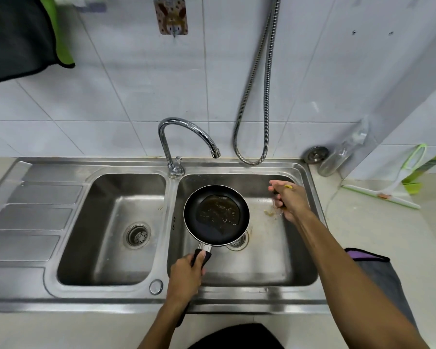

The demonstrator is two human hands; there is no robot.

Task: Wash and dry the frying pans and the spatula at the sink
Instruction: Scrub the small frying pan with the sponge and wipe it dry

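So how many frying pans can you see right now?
1. The pan is over the right basin, held by its handle in the left hand. No other pan shows; any others are out of view.

A pale counter (378,235) is carrying my steel double sink (237,301), while a green squeegee (385,195), a clear bottle (337,157), a metal plug (315,154) and a grey cloth (378,270) are lying on it.
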